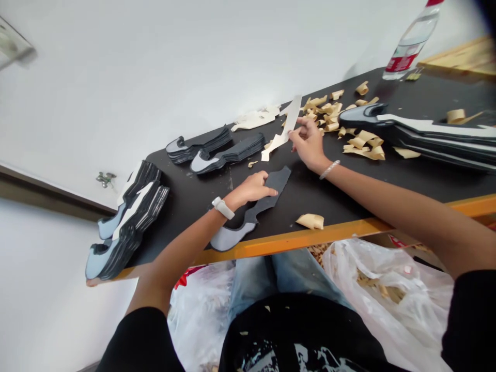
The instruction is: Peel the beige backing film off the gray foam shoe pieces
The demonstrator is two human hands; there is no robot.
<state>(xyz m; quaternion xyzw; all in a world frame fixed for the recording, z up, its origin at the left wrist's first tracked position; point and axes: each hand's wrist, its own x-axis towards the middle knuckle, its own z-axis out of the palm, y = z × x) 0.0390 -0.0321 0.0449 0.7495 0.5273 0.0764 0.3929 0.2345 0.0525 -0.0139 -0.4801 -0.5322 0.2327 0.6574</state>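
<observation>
My left hand [253, 187] is closed on a dark grey cut-out piece [274, 181] with a light grey curved end, held at the front of the black table. Between the thumb and fingers of my right hand [308, 142] is a thin white cut-out strip [291, 120], raised just above the tabletop. Behind it lie more white cut-out pieces [256, 119]. Two stacks of dark cut-outs, a nearer stack [228, 154] and a farther stack [199, 144], rest beyond my left hand.
More stacked cut-outs [132, 217] sit at the table's left end, and a large stack [430, 135] lies at the right. Curled peeled paper [329, 113] is scattered at the back. A water bottle [413, 44] stands far right. Plastic bags [391, 289] hang below the orange edge [271, 244].
</observation>
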